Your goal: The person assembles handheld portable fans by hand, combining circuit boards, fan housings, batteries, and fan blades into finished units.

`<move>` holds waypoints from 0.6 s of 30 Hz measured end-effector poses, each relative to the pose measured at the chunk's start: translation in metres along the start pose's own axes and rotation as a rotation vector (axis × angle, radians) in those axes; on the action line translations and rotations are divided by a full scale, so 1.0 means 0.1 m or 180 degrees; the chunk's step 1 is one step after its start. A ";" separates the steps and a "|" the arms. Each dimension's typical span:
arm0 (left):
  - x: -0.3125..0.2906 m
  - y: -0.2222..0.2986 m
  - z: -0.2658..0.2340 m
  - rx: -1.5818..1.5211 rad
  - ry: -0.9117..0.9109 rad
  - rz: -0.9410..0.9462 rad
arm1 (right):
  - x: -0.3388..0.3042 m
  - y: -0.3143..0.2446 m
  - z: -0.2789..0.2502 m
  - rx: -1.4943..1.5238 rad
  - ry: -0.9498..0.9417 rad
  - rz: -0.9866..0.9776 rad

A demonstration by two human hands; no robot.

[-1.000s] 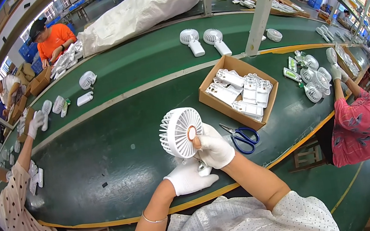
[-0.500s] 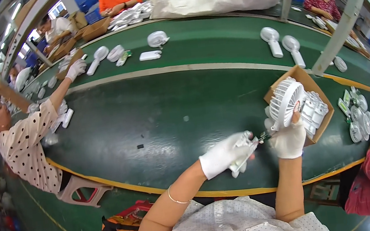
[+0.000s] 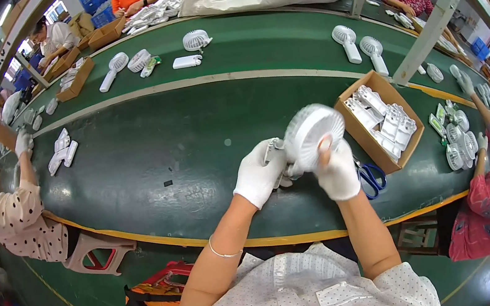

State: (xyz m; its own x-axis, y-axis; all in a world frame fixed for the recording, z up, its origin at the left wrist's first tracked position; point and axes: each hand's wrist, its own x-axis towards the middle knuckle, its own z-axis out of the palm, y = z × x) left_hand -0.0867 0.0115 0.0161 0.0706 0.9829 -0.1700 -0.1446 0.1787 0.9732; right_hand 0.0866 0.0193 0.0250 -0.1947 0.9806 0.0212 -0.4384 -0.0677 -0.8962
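Change noted: against the frame half a second ago, the two hands have closed the gap between them. The white fan head (image 3: 312, 134), which overlapped the cardboard box (image 3: 388, 94) in view, now shows to the left of it, over the green worktop (image 3: 192, 135). The blue-handled scissors (image 3: 371, 177), hidden then, are visible beside the box. The fan head is blurred, so motion is likely at this instant. Meaning for the work in hand, as a judgement: the fan head and the pale part (image 3: 287, 180) at the left fingers are back together and being handled as one piece, with the joining of the two apparently unfinished.

Pose: both forearms come in from the lower edge and converge. The right hand (image 3: 339, 174) grasps the fan head by its side and lower rim, thumb on the face near the copper-toned centre, grille tipped toward the right and the wearer. The left hand (image 3: 259, 175) lies at the fan head's lower left, fingers curled about the pale part; blur and overlap hide its exact contact with the fan head. Cannot tell how firmly either hand grips, nor whether wiring runs between the parts.
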 end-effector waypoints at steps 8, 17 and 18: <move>-0.15 0.07 0.01 -0.0067 -0.0743 -0.0159 | 0.13 0.02 -0.01 0.0184 0.0147 0.0041; -0.15 0.06 -0.03 -0.0004 -0.0639 -0.0305 | 0.10 -0.10 0.07 -0.0887 -0.0002 0.0214; -0.15 0.07 -0.01 -0.0162 -0.0597 -0.0303 | 0.11 -0.07 0.07 -0.1030 0.0034 0.0222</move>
State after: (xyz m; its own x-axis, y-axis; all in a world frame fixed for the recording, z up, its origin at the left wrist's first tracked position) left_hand -0.0897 -0.0016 0.0256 0.2680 0.9369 -0.2244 -0.1778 0.2770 0.9443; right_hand 0.0813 0.0293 0.0349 -0.2043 0.9777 -0.0482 -0.1226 -0.0745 -0.9897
